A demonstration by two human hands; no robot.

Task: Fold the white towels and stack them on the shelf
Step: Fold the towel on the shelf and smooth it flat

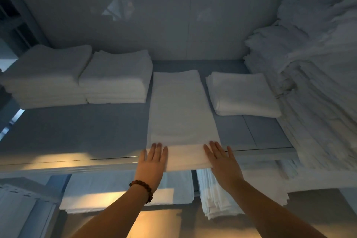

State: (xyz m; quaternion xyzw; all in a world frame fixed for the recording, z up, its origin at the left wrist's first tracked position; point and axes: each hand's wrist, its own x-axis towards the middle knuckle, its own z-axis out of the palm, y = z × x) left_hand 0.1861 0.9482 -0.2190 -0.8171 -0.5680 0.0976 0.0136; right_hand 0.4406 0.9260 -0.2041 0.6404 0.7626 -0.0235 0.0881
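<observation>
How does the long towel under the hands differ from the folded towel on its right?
The long towel is a narrow strip running front to back; the folded towel is a compact rectangle. The left hand and right hand rest flat on the long towel; nothing touches the folded towel. Both are white and lie on the shelf.
</observation>
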